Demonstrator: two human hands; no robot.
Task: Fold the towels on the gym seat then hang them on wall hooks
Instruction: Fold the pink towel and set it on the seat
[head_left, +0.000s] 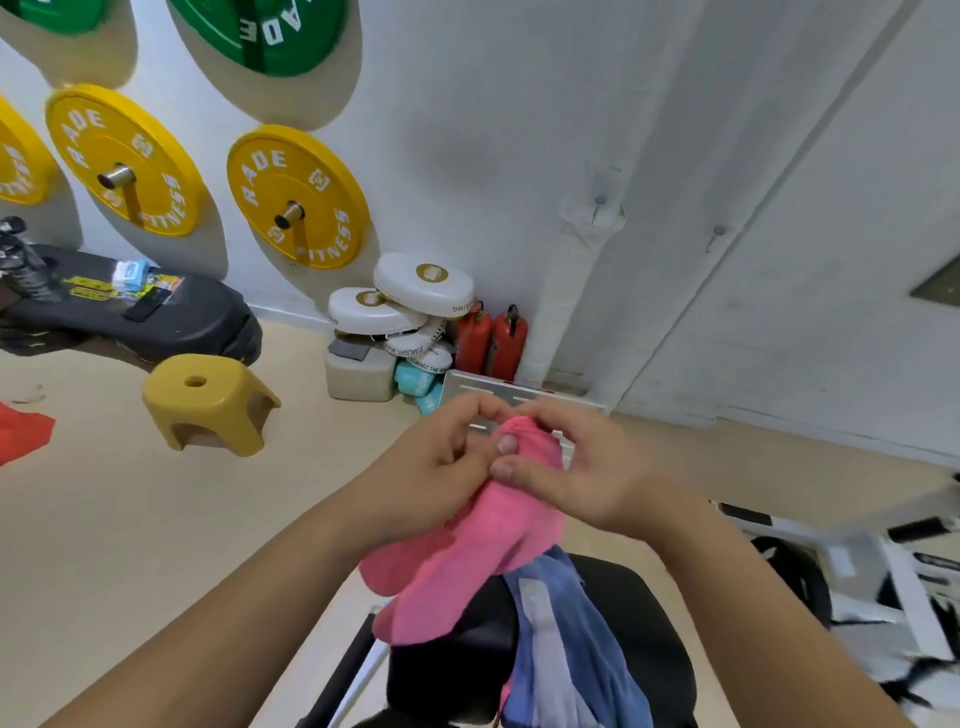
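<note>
Yellow round weight plates (317, 208) lettered "RADE FITNESS" are mounted on the white wall. A black padded gym seat (639, 623) carries a crumpled blue cloth towel (566, 649). A pink cloth towel (483, 545) hangs above the seat, its top edge pinched by curled fingers of left hand (441, 467) and right hand (587, 467).

Left hand (441, 467) and right hand (587, 467) meet on a towel (493, 545) just above the gym seat (639, 623), second towel (561, 649) draped on the seat underneath. Stool (208, 402) off to the left on the floor, weight plates (298, 195) on the wall behind it, fire extinguishers (493, 338) back in the corner.
</note>
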